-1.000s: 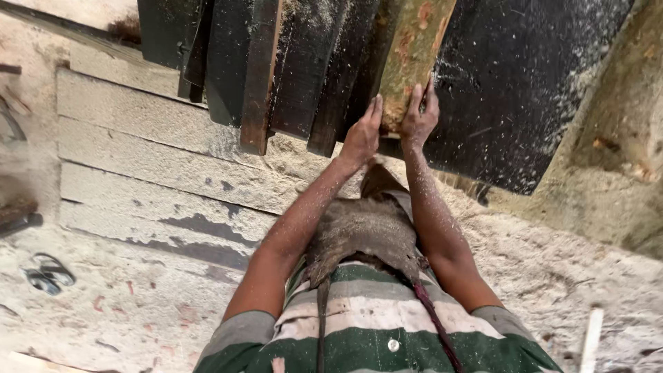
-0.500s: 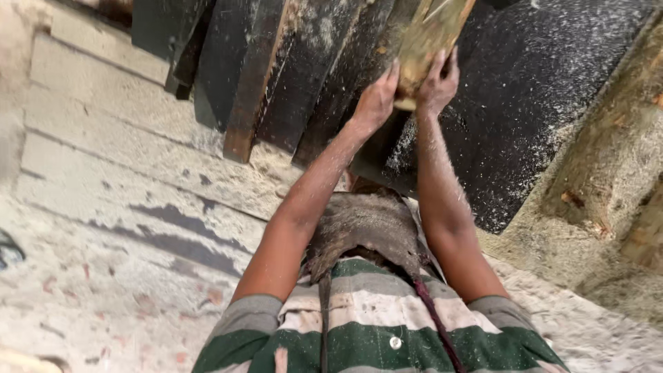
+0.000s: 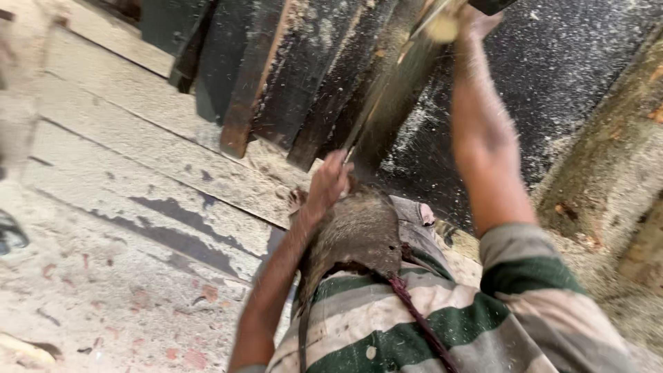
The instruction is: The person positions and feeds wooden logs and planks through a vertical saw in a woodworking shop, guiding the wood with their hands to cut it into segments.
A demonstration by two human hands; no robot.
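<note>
Against dark boards (image 3: 331, 83) | right hand (image 3: 476, 24) raised, gripping plank (image 3: 397, 97) | left hand (image 3: 330, 181) low, grip unclear

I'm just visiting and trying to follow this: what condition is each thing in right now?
Left hand: lowered near the chest, blurred, grip unclear.
Right hand: raised high, on the timber's end.
Timber piece: tilted, blurred, dusted with sawdust.
Dark planks: leaning upright side by side.
Pale boards: lying flat, paint worn.

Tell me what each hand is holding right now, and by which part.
The right hand grips the near end of a blurred wooden piece raised overhead. The left hand touches its lower edge; whether it grips cannot be told.
</note>
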